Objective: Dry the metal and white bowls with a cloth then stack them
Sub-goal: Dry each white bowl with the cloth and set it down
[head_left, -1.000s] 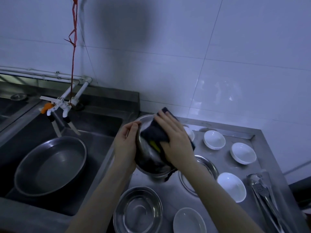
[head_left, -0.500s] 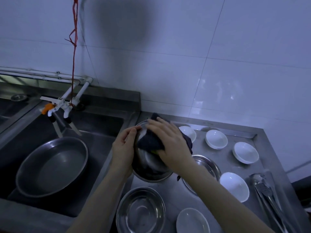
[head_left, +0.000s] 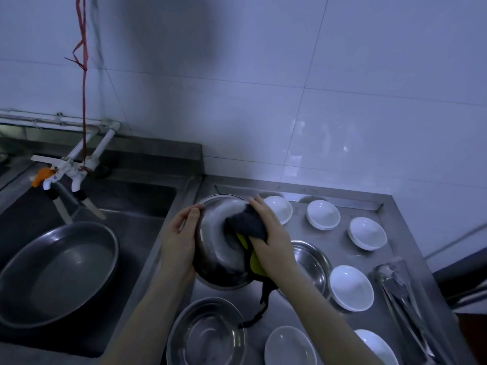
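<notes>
I hold the metal bowl (head_left: 221,243) tilted above the steel counter (head_left: 390,214), beside the sink (head_left: 147,196). My left hand (head_left: 179,242) grips its rim, fingers curled. My right hand (head_left: 271,237) presses the dark cloth (head_left: 247,222) into it, fingers bunched round the cloth. Two empty metal bowls (head_left: 208,335) and six empty white bowls (head_left: 351,287) sit on the counter; tongs (head_left: 403,293) lie right. A large pan (head_left: 58,272) sits in the sink.
</notes>
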Motion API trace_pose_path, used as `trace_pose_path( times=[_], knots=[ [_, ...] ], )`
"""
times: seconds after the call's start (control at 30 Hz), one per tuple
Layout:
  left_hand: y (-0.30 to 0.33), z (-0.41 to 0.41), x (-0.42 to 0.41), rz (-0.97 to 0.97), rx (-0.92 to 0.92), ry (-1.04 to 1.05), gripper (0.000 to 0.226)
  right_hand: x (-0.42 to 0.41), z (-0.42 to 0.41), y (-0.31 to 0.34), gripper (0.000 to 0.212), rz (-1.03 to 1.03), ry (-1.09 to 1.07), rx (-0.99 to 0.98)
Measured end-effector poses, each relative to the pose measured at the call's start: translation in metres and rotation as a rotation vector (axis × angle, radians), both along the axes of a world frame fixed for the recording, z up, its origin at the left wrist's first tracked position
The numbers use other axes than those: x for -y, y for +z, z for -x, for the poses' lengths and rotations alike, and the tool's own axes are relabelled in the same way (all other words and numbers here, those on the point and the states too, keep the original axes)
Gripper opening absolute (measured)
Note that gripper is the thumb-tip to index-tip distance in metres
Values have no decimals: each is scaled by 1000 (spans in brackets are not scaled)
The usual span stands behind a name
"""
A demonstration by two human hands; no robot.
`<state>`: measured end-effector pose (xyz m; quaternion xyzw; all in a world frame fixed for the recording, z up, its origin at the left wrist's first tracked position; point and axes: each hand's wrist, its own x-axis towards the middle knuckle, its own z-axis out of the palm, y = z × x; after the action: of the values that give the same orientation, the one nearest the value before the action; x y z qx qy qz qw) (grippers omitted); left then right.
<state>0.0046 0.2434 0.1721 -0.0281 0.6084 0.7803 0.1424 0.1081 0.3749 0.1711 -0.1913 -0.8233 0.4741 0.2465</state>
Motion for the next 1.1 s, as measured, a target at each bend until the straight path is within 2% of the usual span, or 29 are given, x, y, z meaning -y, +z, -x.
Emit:
trace_pose_path(
  times=[0.07, 0.2, 0.4, 0.5, 0.67, 0.77, 0.87, 0.97, 1.07, 1.1],
  knots=[
    [0, 7, -7, -29, 33, 67, 13, 7, -7, -12, 62, -76, -4, -6],
    [-8, 26, -28, 16, -8, 149, 8, 30, -11, -40, 57, -188, -51, -72],
    [-13, 66, -53, 135, -143, -18, 17, -7, -7, -37, 65, 14, -100, -133],
    [-13, 90, -58, 326, -366, -200, 26, -39, -6, -28, 64, 26, -165, -124],
    [-45, 131, -74, 822, -773, -673, 42, -81, -3, -30, 62, -26, -212, 2],
    [-74, 147, -90, 1057, -902, -917, 49, -101, 0, -44, 59, -88, -208, 68],
    [-105, 156, -97, 1180, -974, -1068, 51, -124, 4, -60, 59, -98, -240, 163],
    [-142, 160, -99, 1298, -1225, -1240, 66, -141, 7, -72, 60, -64, -284, 249],
    [-169, 155, -94, 1250, -1392, -1276, 61, -148, 10, -83, 59, -67, -308, 277],
    [-175, 151, -93, 1226, -1393, -1315, 63, -148, 10, -87, 58, -70, -308, 281]
  ],
)
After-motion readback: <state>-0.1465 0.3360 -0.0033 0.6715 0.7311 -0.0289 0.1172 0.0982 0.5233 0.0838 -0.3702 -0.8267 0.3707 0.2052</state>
